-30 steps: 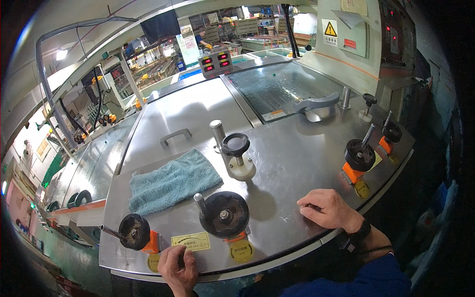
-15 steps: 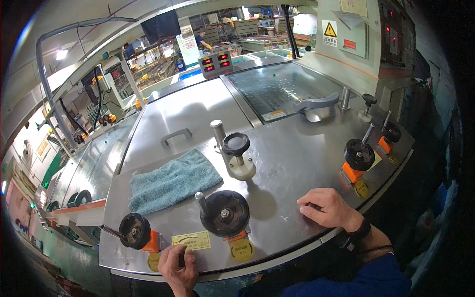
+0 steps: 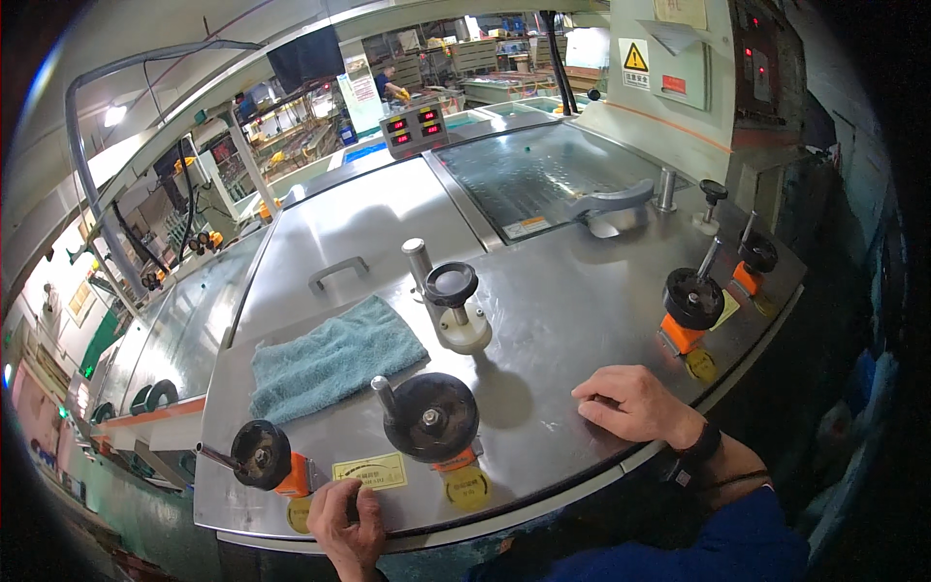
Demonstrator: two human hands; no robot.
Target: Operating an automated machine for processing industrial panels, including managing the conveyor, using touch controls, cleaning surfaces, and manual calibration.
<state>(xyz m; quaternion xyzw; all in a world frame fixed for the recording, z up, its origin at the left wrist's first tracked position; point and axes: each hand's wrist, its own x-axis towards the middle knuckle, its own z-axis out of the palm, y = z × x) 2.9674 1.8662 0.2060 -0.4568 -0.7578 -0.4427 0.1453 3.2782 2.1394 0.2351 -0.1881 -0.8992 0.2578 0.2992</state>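
My left hand (image 3: 348, 522) rests at the front edge of a stainless steel machine top (image 3: 543, 339), its fingers curled down beside a yellow label (image 3: 371, 471); I see nothing in it. My right hand (image 3: 635, 404) lies farther right on the bare steel, fingers folded under, nothing showing in its grip. Between the hands stands a large black handwheel (image 3: 431, 418) on an orange mount. A smaller black handwheel (image 3: 261, 453) is to the left of my left hand. Beyond the large wheel spreads a blue-green towel (image 3: 335, 357), touched by neither hand.
A black knob (image 3: 451, 284) on a white base rises mid-top, beside a metal post. Two more handwheels (image 3: 692, 299) (image 3: 757, 252) line the right side. Farther back are a lid with a handle (image 3: 339, 274), a glass window (image 3: 553, 175), a grey-handled scoop-like piece (image 3: 613, 201) and a red-digit display (image 3: 414, 130).
The view has shifted slightly, so the machine top sits a little farther left. Both hands keep their places and poses on the steel.
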